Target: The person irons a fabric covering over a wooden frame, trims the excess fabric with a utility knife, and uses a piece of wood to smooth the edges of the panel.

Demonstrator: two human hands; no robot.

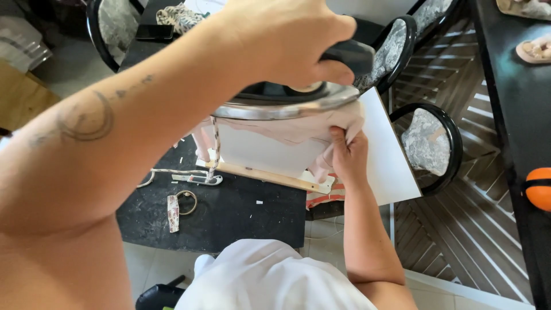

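I keep my left hand [287, 40] clamped on the iron [298, 95] handle, soleplate flat, while my right hand [347, 155] pinches the pink fabric [298, 127] taut, fingers beside the plate.

Black worktop [229, 218] w/ metal ring [187, 202] & patterned fabric strip [173, 213]. Round cushioned stools [429, 143] on slatted floor. Orange ball [539, 188] far rt, sandal [535, 50] above.

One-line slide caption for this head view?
Left hand presses an iron onto pink fabric over a white board while the right hand pinches the fabric's edge.
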